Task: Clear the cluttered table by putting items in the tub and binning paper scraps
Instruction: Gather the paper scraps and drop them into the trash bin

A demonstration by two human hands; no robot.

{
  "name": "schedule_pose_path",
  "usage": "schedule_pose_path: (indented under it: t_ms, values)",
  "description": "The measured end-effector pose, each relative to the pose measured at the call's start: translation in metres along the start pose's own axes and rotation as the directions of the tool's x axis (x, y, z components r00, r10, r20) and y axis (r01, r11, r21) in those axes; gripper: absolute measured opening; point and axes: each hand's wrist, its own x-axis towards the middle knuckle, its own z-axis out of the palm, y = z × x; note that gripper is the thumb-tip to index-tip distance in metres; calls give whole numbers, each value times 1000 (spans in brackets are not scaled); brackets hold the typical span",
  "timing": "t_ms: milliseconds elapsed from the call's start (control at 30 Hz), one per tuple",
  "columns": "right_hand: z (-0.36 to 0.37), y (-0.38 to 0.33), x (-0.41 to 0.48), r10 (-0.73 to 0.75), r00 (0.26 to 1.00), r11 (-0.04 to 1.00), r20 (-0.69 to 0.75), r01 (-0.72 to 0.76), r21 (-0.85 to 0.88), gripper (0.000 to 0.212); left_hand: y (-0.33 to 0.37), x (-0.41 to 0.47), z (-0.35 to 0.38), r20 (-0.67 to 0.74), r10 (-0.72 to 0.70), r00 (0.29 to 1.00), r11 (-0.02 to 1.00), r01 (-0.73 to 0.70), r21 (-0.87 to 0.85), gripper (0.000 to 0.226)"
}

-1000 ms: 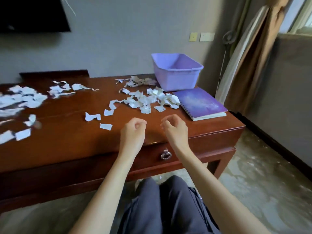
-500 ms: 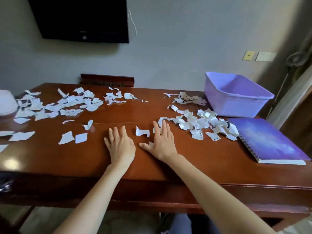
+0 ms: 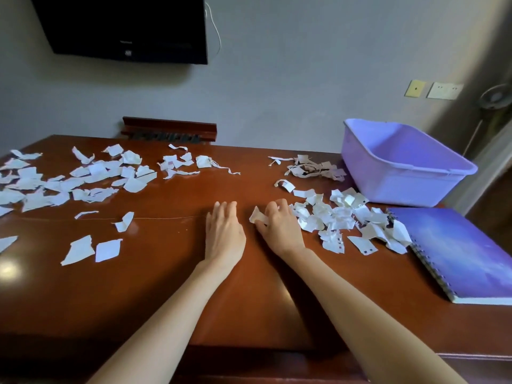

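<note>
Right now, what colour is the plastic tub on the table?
The rectangular plastic tub is pale lilac; head view shows it best.

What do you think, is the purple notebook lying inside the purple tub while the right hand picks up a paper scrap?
Not quite. The head view shows the purple notebook lying on the table beside the purple tub, not inside it. The right hand does pinch a paper scrap.

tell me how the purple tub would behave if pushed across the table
Probably light: the purple tub looks like thin plastic, and the inside that shows is empty. It would likely slide easily on the glossy table. Its broad, low shape makes tipping unlikely.
</note>
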Motion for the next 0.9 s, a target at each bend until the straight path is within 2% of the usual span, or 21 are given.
schedule_pose_path:
  t_ms: [100, 200, 233, 300, 367, 467, 533, 633, 767, 833, 900]
  values:
    - [-9, 16, -5, 48, 988, 990, -147, -28, 138, 23, 22, 9, 11, 78, 102, 992, 994, -100, -33, 47]
    - [-18, 41, -10, 100, 917, 994, -386, -71, 87, 24, 45, 17, 24, 151, 187, 971, 982, -188, -10, 50]
    - [-23, 50, -12, 142, 914, 990, -380, -137, 41, 29, 52, 18, 28, 188, 203, 961, 978, -206, 0, 54]
    - [-29, 65, -15, 257, 934, 961, -250, -274, -35, 39, 64, 19, 37, 280, 216, 935, 974, -227, 8, 62]
    - [-33, 77, -16, 308, 941, 940, -141, -324, -108, 42, 72, 18, 47, 313, 247, 917, 961, -272, 39, 66]
    - [-33, 81, -12, 295, 947, 926, -124, -316, -206, 40, 75, 19, 53, 153, 306, 940, 934, -327, 141, 53]
    - [-33, 83, -8, 286, 944, 929, -165, -316, -192, 35, 76, 20, 52, 60, 350, 935, 909, -354, 219, 40]
    - [-36, 88, -5, 318, 925, 939, -208, -338, -69, 28, 79, 22, 49, 7, 312, 950, 921, -304, 243, 30]
    - [-44, 95, -5, 437, 870, 899, -229, -427, 92, 23, 82, 29, 51, -5, 230, 973, 931, -219, 292, 31]
    - [-47, 97, -5, 467, 850, 884, -245, -438, 166, 24, 83, 33, 48, -12, 172, 985, 957, -164, 242, 30]
    - [-52, 99, -3, 506, 820, 851, -267, -424, 310, 25, 84, 36, 42, -68, 115, 991, 984, -105, 145, 30]
